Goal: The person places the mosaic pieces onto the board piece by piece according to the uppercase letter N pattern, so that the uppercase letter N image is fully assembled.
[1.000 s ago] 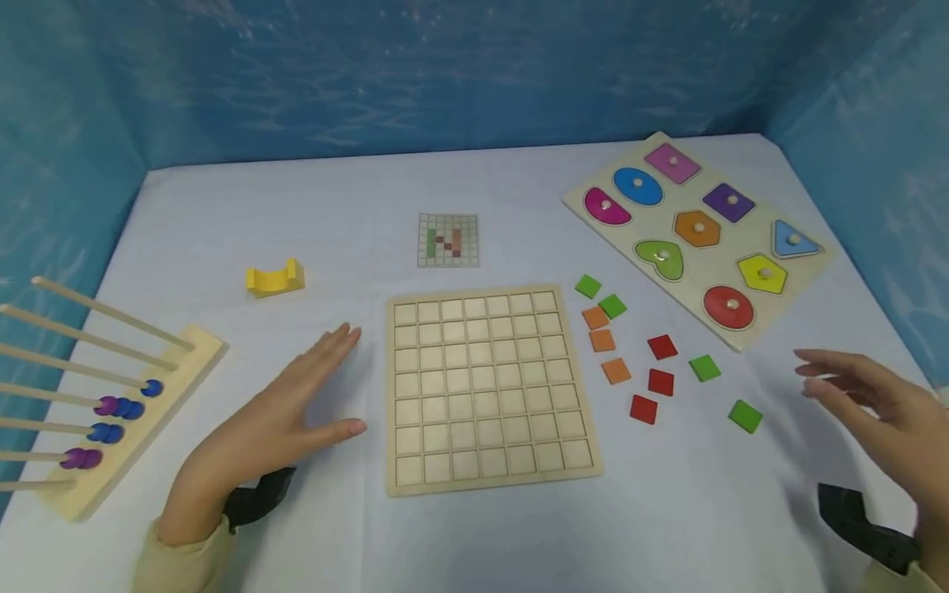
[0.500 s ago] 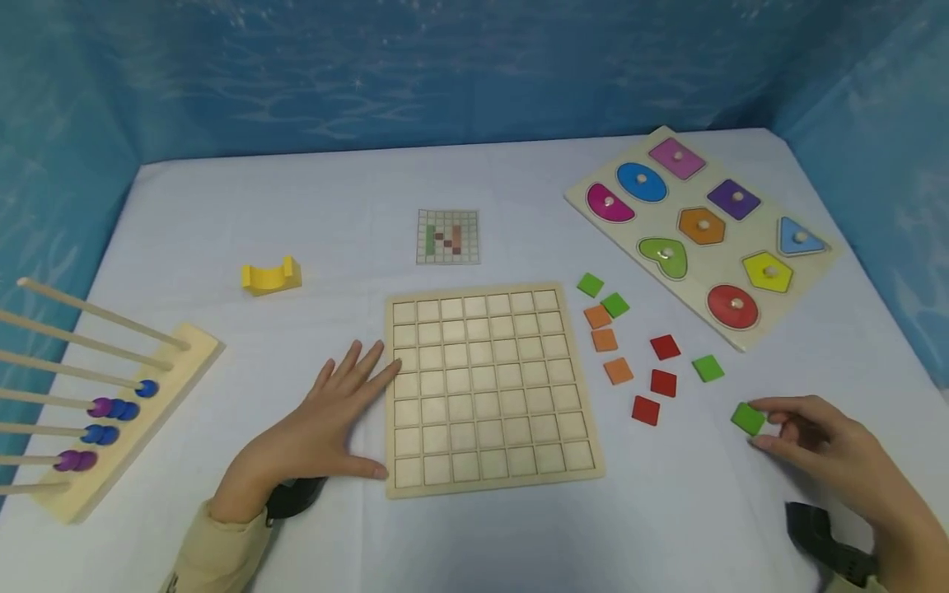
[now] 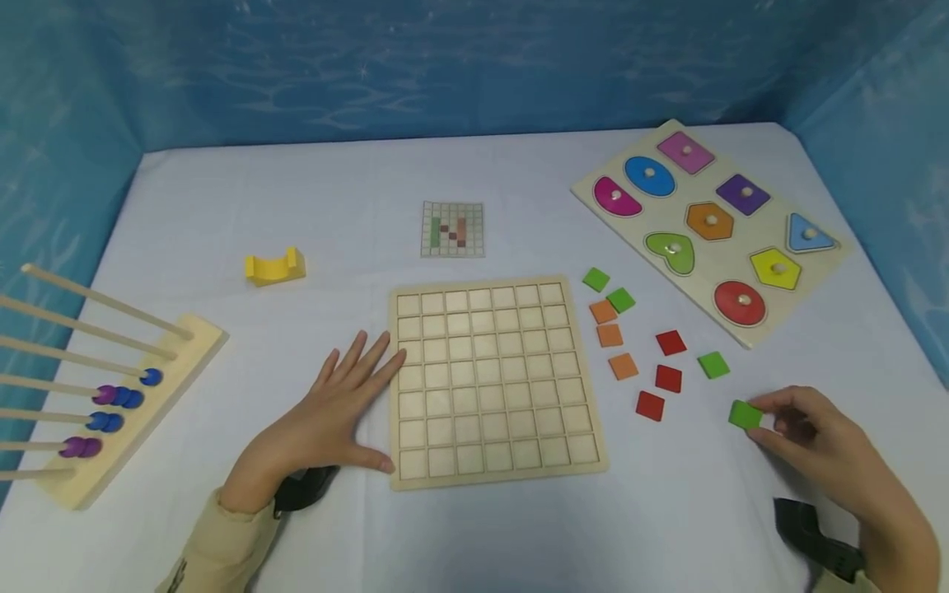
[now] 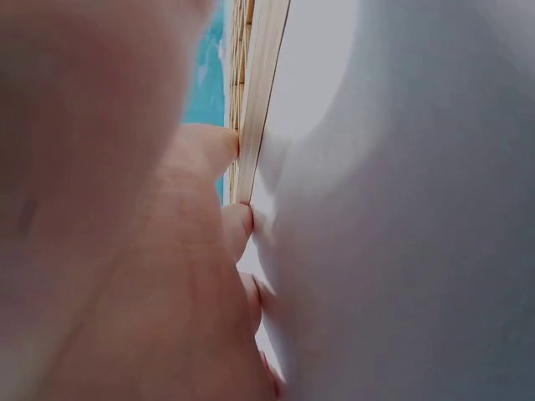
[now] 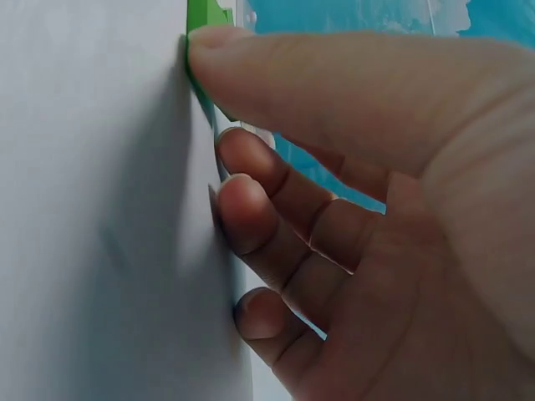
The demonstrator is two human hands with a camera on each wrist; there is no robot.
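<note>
A square wooden grid board [image 3: 474, 379] lies flat in the middle of the table, its cells bare. My left hand [image 3: 326, 420] is spread along the board's left side, with index fingertip and thumb at its edge; the left wrist view shows the fingertips against the board's wooden side [image 4: 262, 92]. At the right, my right hand [image 3: 823, 449] pinches a green square tile [image 3: 744, 414] between thumb and index finger. In the right wrist view the thumb covers part of that green tile [image 5: 201, 15], and the other fingers curl near the tabletop.
Several loose tiles lie right of the board, including a red tile [image 3: 650, 406], an orange tile [image 3: 624, 366] and a green tile [image 3: 714, 365]. Behind them is a knobbed shape puzzle [image 3: 667, 222]. A pattern card [image 3: 453, 230], yellow block [image 3: 275, 268] and bead-peg stand [image 3: 148, 403] also lie about.
My left hand has moved right to the board's edge. My right hand has come left to the nearest green tile and now pinches it.
</note>
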